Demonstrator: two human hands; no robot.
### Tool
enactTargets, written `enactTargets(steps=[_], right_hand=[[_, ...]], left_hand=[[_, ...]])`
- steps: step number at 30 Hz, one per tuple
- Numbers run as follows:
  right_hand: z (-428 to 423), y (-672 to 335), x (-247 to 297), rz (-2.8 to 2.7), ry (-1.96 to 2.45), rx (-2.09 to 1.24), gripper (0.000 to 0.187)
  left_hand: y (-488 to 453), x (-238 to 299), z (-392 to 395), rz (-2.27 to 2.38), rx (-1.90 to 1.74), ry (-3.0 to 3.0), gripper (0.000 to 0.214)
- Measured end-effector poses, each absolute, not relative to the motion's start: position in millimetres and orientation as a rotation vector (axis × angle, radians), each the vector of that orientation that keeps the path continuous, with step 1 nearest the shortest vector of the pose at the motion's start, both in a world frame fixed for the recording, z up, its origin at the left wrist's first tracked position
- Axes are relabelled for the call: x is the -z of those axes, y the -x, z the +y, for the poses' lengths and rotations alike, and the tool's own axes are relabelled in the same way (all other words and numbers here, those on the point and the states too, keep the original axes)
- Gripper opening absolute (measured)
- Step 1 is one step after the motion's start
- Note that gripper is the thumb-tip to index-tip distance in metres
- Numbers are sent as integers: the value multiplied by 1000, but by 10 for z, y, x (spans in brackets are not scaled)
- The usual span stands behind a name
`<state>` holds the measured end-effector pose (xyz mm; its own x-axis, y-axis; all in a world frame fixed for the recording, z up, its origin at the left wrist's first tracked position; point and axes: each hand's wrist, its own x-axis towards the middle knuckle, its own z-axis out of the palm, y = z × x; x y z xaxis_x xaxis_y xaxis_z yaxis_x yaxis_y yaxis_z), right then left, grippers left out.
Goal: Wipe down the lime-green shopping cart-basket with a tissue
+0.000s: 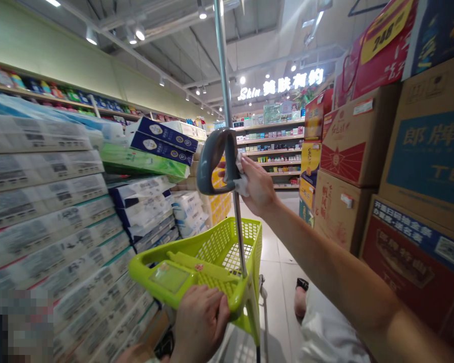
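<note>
A lime-green plastic shopping cart [206, 247] with a perforated basket stands in front of me. My left hand [201, 322] is closed around its near rim. From the cart rises a thin metal pole [226, 75] carrying a dark grey loop handle [207, 169]. My right hand [258, 187], arm stretched forward, presses a crumpled white tissue [242, 184] against the right side of that loop. Some of the right fingers are hidden behind the handle. Bare basket floor shows through the cart's open top.
Stacked tissue packs [41, 201] line the left side, close to the cart. Cardboard boxes [350, 136] are piled high on the right. Pale tiled floor [274, 252] runs between them toward product shelves [270, 148] at the back. A foot in a black sandal [301, 297] shows at lower right.
</note>
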<state>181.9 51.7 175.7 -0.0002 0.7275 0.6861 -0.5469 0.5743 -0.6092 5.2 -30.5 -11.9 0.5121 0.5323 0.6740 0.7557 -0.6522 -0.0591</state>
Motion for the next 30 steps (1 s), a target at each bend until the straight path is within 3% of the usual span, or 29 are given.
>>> enactTargets(steps=[7,15,22,30], right_hand=[[361,-1779,-786,-1073,375,-1235,28],[326,-1865,-984,-1018,374,-1113,33],[304,-1852,-271,-1088,660,-1269,12],[260,-1905,-315,-1100,592,-1300,29]], left_hand=[[-13,129,-299,-1085,847,2473,38],[-40,86,-294,-1070,880,2479,39],[-17,88,-314,-1111,860,2494,39],[-26,83,-315,-1112,864,2506,39]])
